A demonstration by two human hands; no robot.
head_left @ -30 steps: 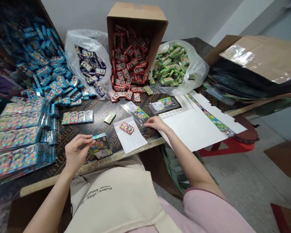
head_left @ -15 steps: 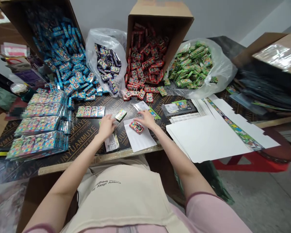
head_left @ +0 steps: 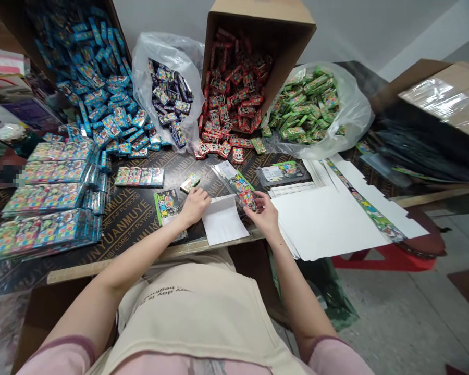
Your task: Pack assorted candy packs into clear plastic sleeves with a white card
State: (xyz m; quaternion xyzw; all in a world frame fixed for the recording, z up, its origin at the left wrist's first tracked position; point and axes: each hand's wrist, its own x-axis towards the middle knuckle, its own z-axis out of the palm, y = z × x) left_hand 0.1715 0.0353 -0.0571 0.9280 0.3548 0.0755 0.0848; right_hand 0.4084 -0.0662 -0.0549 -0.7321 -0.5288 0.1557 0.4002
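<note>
My right hand [head_left: 264, 212] holds a small red packet [head_left: 247, 199] between thumb and fingers, just right of a white sheet of paper [head_left: 225, 223]. At the sheet's upper left corner, my left hand [head_left: 196, 205] has its fingers curled together on the paper, its fingertips partly hidden. A small green-and-white packet [head_left: 189, 182] lies right above that hand. Under and beside my left wrist are printed pouches [head_left: 167, 204]. Another printed pouch [head_left: 229, 174] lies behind the paper. Further left rests a row of several packets [head_left: 139, 177] set side by side.
Stacks of wrapped packs [head_left: 47, 229] stand at the left. Behind are loose blue packets [head_left: 117, 125], a bag of purple packets [head_left: 172, 99], a carton [head_left: 293, 57] of red packets and a bag of green packets [head_left: 308, 104]. White card sheets [head_left: 328, 219] overhang the table's front edge at right.
My right hand has lifted the red packet off the white paper and carried it right. My left hand has moved right, onto the paper's corner, uncovering the printed pouch. The view has shifted slightly.
</note>
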